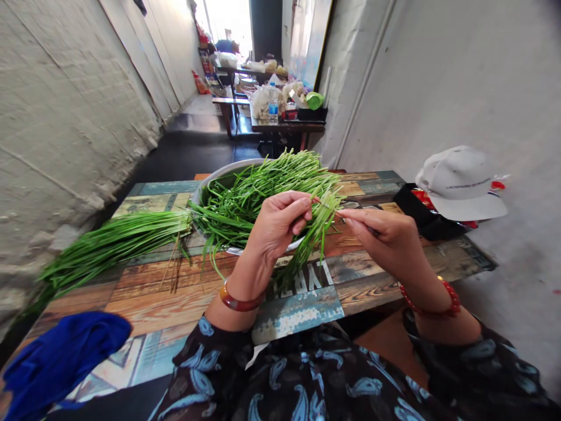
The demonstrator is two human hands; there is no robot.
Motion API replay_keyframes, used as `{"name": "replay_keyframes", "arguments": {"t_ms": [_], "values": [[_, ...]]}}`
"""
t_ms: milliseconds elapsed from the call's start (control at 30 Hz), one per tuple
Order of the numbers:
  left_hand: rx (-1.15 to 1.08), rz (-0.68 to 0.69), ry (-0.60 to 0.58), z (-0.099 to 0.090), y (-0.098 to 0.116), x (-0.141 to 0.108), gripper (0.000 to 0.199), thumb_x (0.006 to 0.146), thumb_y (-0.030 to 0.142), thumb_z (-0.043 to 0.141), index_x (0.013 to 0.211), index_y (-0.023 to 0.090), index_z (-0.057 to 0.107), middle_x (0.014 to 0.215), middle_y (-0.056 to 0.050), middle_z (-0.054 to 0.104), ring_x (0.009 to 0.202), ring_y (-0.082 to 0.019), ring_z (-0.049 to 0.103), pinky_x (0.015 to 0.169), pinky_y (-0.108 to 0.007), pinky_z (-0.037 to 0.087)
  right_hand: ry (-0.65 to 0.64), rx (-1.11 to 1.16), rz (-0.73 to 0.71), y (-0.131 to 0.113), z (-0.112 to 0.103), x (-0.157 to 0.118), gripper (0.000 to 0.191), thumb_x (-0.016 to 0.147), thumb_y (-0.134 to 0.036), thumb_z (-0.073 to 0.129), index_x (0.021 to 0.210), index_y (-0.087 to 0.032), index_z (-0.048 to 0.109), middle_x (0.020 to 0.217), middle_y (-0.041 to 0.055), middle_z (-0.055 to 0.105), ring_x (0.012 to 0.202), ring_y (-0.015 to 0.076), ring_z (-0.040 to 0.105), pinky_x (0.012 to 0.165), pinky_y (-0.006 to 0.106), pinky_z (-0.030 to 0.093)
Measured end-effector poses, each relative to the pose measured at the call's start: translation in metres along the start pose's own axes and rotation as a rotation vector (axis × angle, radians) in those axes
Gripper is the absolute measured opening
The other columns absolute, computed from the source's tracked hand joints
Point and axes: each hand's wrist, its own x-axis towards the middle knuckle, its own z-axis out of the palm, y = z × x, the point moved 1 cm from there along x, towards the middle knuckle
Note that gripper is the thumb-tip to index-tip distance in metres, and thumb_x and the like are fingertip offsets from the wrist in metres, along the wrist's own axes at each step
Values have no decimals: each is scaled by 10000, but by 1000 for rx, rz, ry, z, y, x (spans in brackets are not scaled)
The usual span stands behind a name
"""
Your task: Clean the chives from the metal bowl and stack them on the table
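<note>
My left hand (280, 225) is closed in a pinch, at the left side of a small bunch of garlic chives (324, 216). My right hand (385, 240) pinches a thin brown strand (339, 213) at the bunch's right side. A bit of brown shows at my left fingertips too; whether it is the same strand I cannot tell. The bunch's pale cut ends point up and away, and its green leaves hang toward me. Just behind my hands, a large metal basin (208, 175) is heaped with loose chives (245, 196).
A long pile of chives (118, 237) lies left of the basin, with several brown strands (175, 269) beside it. A blue cloth (65, 356) lies at the near left. At right, a white cap (460, 178) rests on a black box (421, 216). Further tables stand behind, with a water bottle (273, 105).
</note>
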Motion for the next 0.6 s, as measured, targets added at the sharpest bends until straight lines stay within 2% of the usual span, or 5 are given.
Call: {"name": "replay_keyframes", "arguments": {"t_ms": [200, 467, 533, 600], "values": [[75, 33, 43, 0, 2, -2, 225, 648, 322, 841, 687, 130, 729, 542, 12, 610, 377, -17, 388, 360, -165, 228, 4, -41, -17, 0, 0, 0, 279, 936, -156, 570, 1066, -258, 794, 1020, 22, 810, 901, 216, 780, 815, 342, 633], [95, 64, 18, -2, -3, -1, 170, 686, 299, 827, 699, 147, 751, 559, 12, 611, 405, -31, 412, 380, -168, 236, 33, -48, -39, -1, 7, 3, 247, 944, -162, 568, 1012, -227, 796, 985, 44, 814, 878, 218, 781, 795, 338, 627], [137, 75, 18, -4, -4, -1, 151, 713, 299, 814, 709, 157, 762, 569, 15, 609, 423, -37, 418, 402, -173, 274, 37, -45, -27, -1, 8, 5, 239, 938, -167, 573, 984, -231, 799, 955, 44, 816, 848, 218, 782, 778, 339, 626], [218, 125, 21, -6, -4, -1, 136, 739, 306, 806, 741, 172, 783, 635, -1, 643, 499, -61, 480, 470, -187, 368, 36, -24, -12, -1, 7, 6, 233, 933, -172, 576, 964, -232, 800, 930, 43, 817, 821, 215, 781, 752, 329, 624]]}}
